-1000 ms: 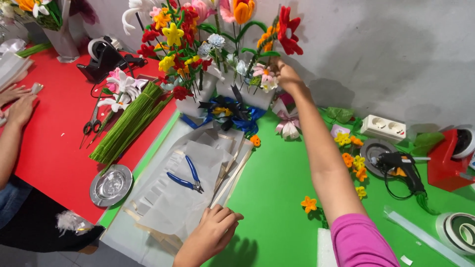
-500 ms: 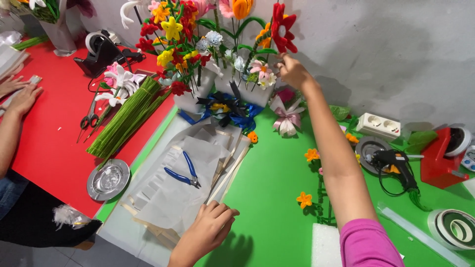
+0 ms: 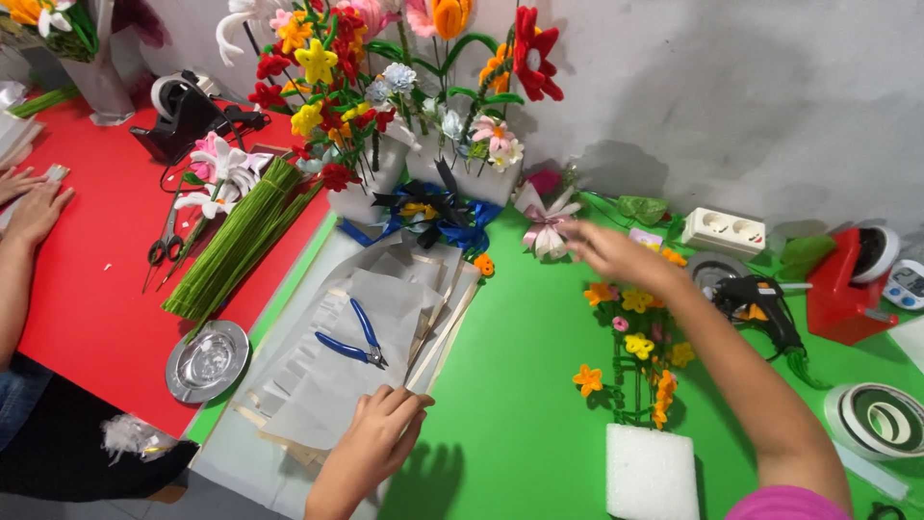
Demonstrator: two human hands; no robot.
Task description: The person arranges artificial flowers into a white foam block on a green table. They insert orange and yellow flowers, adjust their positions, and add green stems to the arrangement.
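Pipe-cleaner flowers (image 3: pixel 635 361) stand planted by their stems in a white foam block (image 3: pixel 651 472) on the green mat. My right hand (image 3: pixel 616 255) hovers above them, fingers loose and empty, while my left hand (image 3: pixel 380 433) presses flat on the paper stack (image 3: pixel 327 385) to steady it, beside blue pliers (image 3: pixel 354 339).

translucent paper sheets (image 3: pixel 337 376), shiny metal dish (image 3: pixel 206 360)

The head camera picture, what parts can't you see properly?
- Right hand: motion blur; fingers unclear.
- Small flowers: the right forearm covers some of them.
- White foam block: cut off by the bottom edge.
- Tape roll: cut off by the right edge.
- Left hand: its palm is hidden, pressed on the paper sheets.
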